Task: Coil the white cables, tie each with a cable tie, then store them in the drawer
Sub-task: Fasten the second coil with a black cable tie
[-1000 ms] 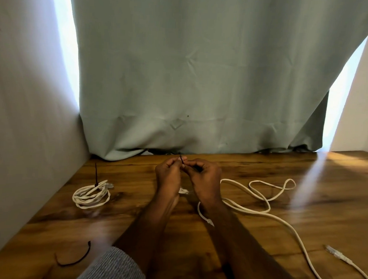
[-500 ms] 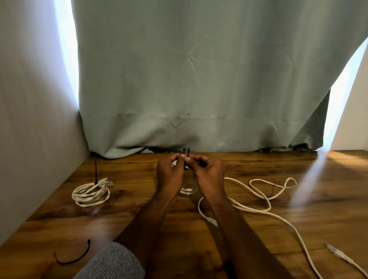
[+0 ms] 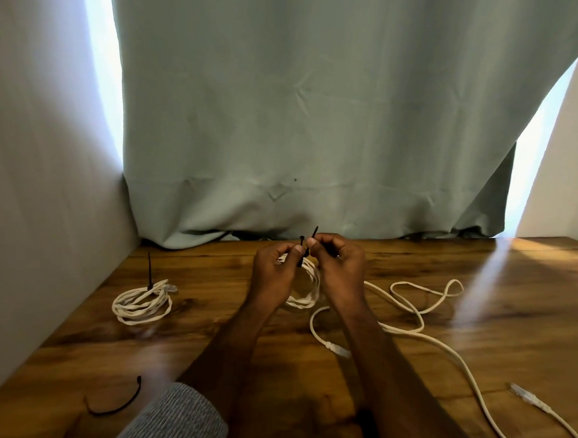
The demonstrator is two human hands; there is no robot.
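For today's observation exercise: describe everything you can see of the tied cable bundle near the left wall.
The tied cable bundle is a white cord wound into a few loose, roughly round loops, lying flat on the wooden table beside the wall. A black cable tie cinches its far side, the tail sticking upright. A pale connector pokes out next to the tie. No hand touches it.

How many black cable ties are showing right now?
3: one standing up from the tied coil at left, one pinched between both hands, one loose at the near-left table edge. Others may be hidden.

Left hand (image 3: 272,277) and right hand (image 3: 340,273) pinch a black plastic cable tie (image 3: 308,245) around a coiled white cable (image 3: 306,293) above the brown wooden tabletop (image 3: 474,323).
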